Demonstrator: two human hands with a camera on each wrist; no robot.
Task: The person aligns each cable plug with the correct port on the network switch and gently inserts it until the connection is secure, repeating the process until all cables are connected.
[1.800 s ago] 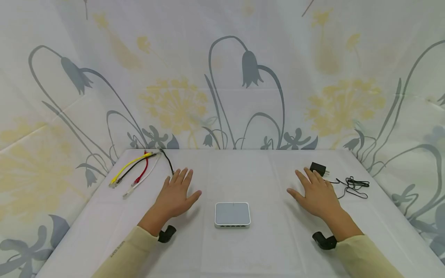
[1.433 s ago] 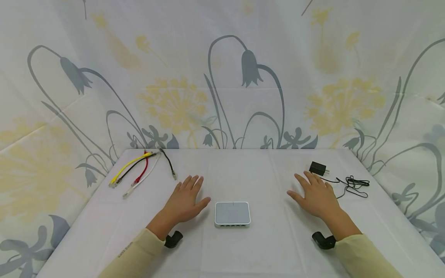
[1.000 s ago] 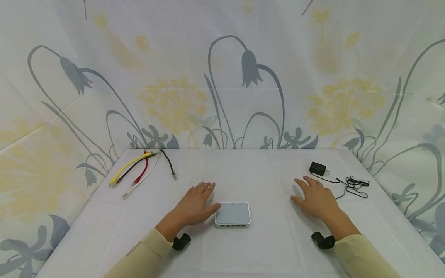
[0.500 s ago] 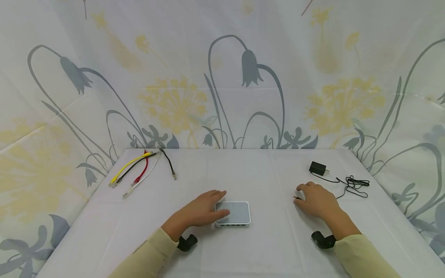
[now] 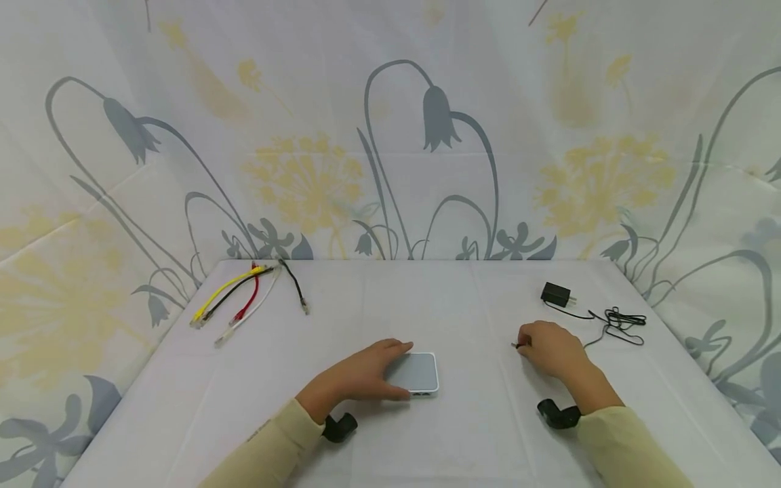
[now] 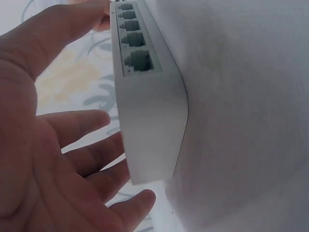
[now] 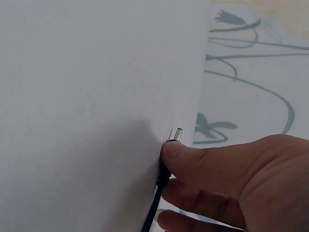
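Note:
A small white network switch with a grey top (image 5: 417,373) lies flat near the middle of the table. My left hand (image 5: 363,374) reaches over its left side, thumb by the port face and fingers toward the back edge. In the left wrist view the switch (image 6: 149,121) shows a row of ports, and the fingers are spread loosely around it; firm contact cannot be told. My right hand (image 5: 554,349) pinches a black barrel power plug (image 7: 163,175) between thumb and index finger, its metal tip pointing outward, low over the table.
A black power adapter (image 5: 556,294) stands behind the right hand, its bundled cord (image 5: 624,320) to the right. Several short network cables, including a yellow cable (image 5: 222,291) and a white cable (image 5: 259,305), lie at the back left. A patterned curtain (image 5: 390,135) hangs behind.
My left hand has moved right and nearer, from beside the cables to around the switch. The right hand has lowered slightly, and its fingers have closed on the power plug.

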